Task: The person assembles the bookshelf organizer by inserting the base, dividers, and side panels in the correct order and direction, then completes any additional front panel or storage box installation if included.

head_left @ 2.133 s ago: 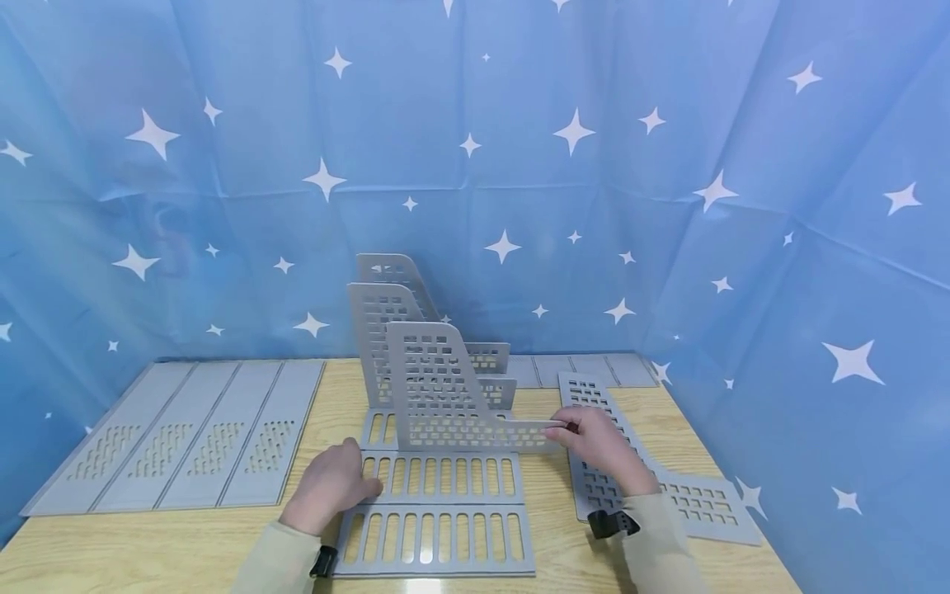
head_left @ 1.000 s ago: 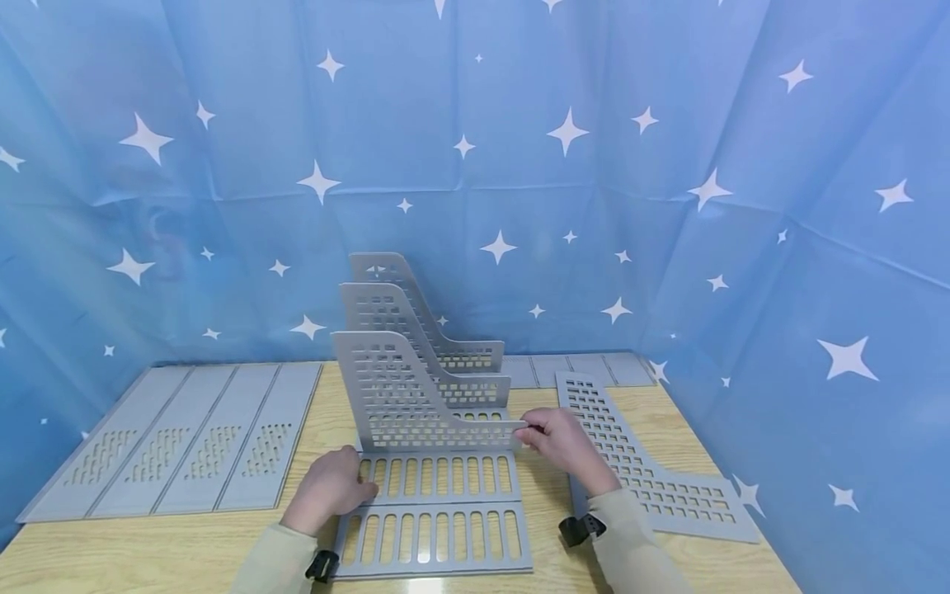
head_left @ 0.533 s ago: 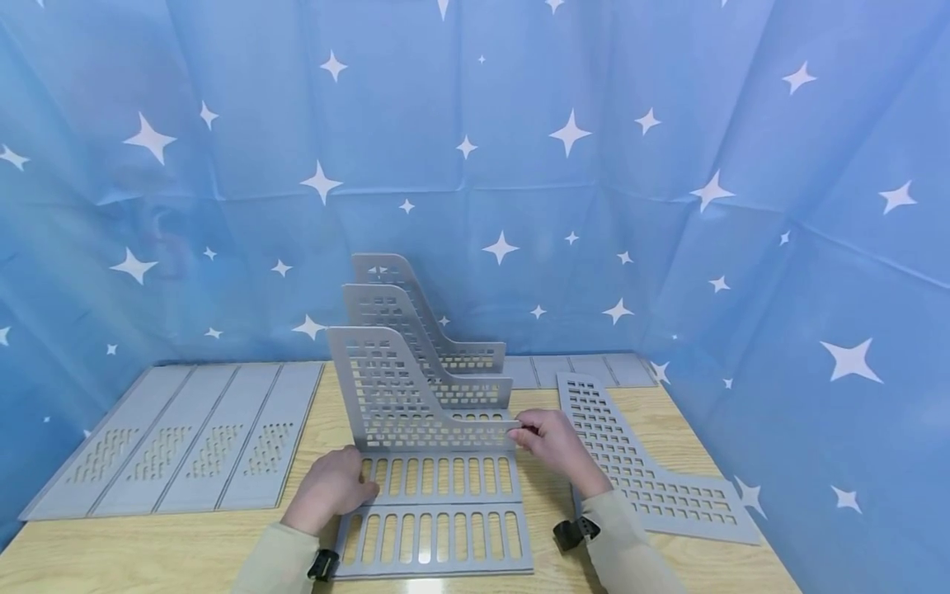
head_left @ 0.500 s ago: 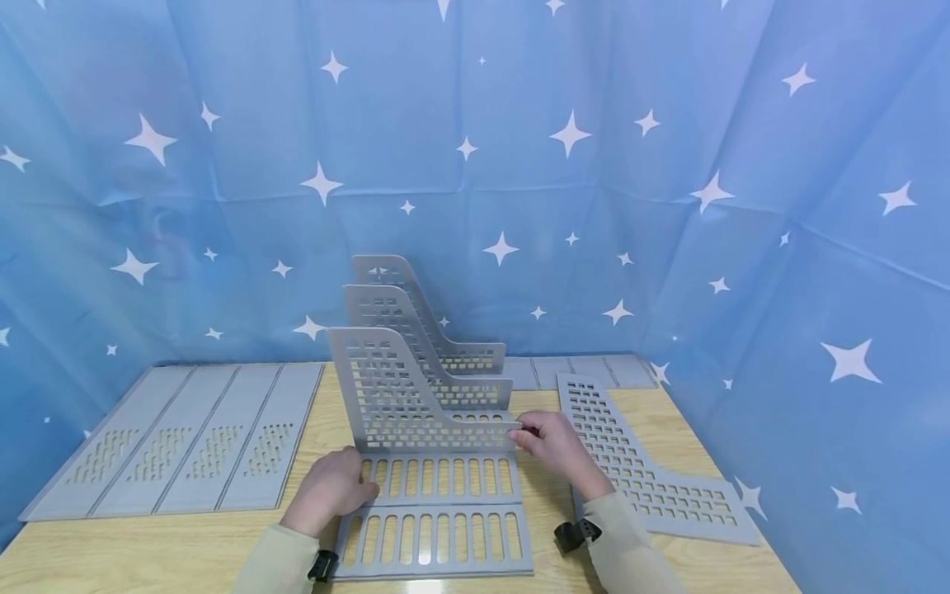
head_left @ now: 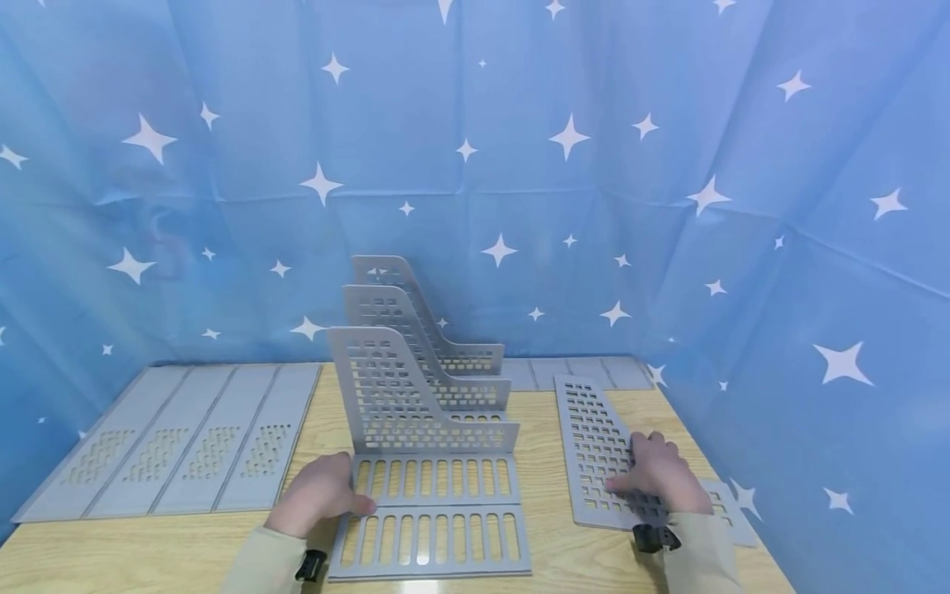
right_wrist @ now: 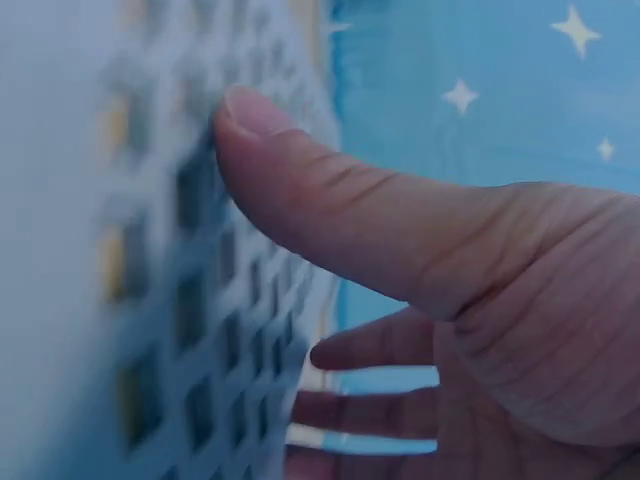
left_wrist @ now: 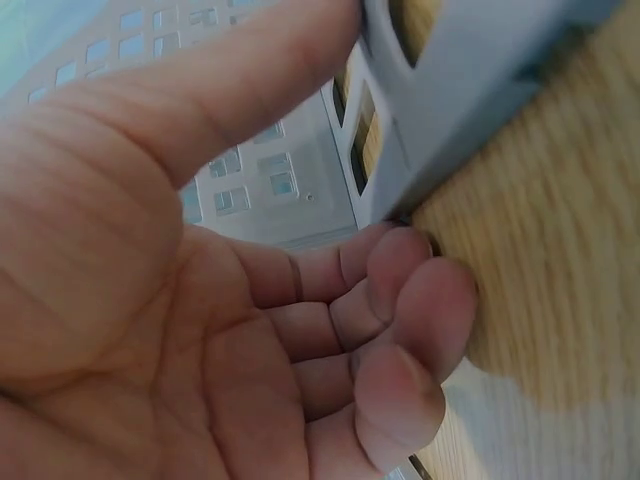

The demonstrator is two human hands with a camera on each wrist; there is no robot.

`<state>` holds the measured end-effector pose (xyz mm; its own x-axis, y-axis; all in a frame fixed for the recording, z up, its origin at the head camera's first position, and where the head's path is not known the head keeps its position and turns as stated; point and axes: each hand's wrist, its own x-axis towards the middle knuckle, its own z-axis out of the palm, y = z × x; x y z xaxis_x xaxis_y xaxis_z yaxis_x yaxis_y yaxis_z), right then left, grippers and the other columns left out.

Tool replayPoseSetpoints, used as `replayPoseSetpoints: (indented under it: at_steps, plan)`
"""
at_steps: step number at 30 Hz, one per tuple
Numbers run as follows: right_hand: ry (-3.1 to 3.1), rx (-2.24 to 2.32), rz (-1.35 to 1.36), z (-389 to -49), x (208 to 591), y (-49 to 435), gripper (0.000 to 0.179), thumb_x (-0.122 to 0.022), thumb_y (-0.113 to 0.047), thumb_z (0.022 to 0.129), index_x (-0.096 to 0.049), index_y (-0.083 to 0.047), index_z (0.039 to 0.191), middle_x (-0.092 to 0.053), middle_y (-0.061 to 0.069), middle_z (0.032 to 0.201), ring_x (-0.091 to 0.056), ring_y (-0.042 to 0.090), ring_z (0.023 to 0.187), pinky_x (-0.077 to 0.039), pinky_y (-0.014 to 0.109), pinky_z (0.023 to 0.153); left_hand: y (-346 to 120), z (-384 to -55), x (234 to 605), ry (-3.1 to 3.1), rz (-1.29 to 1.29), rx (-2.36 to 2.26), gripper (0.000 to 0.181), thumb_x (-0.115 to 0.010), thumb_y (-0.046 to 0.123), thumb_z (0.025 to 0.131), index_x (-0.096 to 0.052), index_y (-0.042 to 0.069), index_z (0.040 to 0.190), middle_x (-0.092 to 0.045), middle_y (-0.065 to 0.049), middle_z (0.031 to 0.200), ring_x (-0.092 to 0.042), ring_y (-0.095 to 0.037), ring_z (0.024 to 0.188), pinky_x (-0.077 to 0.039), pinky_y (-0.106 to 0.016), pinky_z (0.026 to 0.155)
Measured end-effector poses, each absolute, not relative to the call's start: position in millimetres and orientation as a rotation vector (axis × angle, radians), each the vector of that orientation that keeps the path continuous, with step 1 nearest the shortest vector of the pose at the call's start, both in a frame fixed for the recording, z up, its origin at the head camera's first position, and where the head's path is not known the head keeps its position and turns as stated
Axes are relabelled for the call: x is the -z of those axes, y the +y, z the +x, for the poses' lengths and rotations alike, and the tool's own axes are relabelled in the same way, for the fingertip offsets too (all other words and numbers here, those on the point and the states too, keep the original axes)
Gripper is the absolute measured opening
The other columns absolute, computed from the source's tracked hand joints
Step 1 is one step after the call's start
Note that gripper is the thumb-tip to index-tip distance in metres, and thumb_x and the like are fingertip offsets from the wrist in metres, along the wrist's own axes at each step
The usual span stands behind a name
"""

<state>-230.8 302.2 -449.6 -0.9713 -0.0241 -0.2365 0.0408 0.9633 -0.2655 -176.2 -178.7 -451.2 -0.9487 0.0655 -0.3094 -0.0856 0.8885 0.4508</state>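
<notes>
Three upright side panels of a grey plastic file rack stand one behind another; the nearest side panel (head_left: pixel 393 396) rises from the slotted base (head_left: pixel 438 540) with nobody holding it. At the base's left edge, my left hand (head_left: pixel 319 495) lays its thumb over the top. In the left wrist view the curled fingers (left_wrist: pixel 435 310) lie against that edge, down by the wood. My right hand (head_left: pixel 656 474) is over another side panel (head_left: pixel 594 450) lying flat on the right. Its thumb (right_wrist: pixel 330 205) reaches over the perforated face, while the spread fingers are at the curved edge.
Several flat grey panels (head_left: pixel 223 396) with slanted holes lie side by side on the left of the wooden table (head_left: pixel 148 553). More grey strips (head_left: pixel 586 371) lie along the back. A blue star-patterned curtain (head_left: pixel 475 165) closes off the back and right.
The right hand has let go of the nearest upright panel and moved right, over the flat one. Earlier that upright panel shifted left onto the base. The left hand has slid slightly nearer.
</notes>
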Motion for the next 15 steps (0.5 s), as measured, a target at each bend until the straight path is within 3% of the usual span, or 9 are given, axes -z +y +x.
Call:
replayPoseSetpoints:
  at_steps: [7,15]
  plan:
    - [2.913,0.434,0.032,-231,460,316,0.066,-0.091,-0.040,0.079,-0.055,0.008,0.105,-0.052,0.020,0.092,-0.049,0.035,0.082,-0.042,0.053,0.072,-178,-176,450,2.763,-0.025,-0.668,0.065,-0.093,0.034,0.075,-0.064,-0.011,0.111,-0.059,-0.007,0.079,-0.049,-0.021,0.064,-0.040,-0.034,0.059]
    - [2.850,0.783,0.071,-241,469,333,0.061,-0.088,-0.026,0.084,-0.050,0.011,0.114,-0.062,0.015,0.090,-0.058,0.026,0.078,-0.050,0.044,0.072,-178,-175,449,2.763,-0.012,-0.668,0.064,-0.093,0.033,0.075,-0.063,-0.011,0.110,-0.057,-0.007,0.078,-0.048,-0.022,0.064,-0.039,-0.033,0.058]
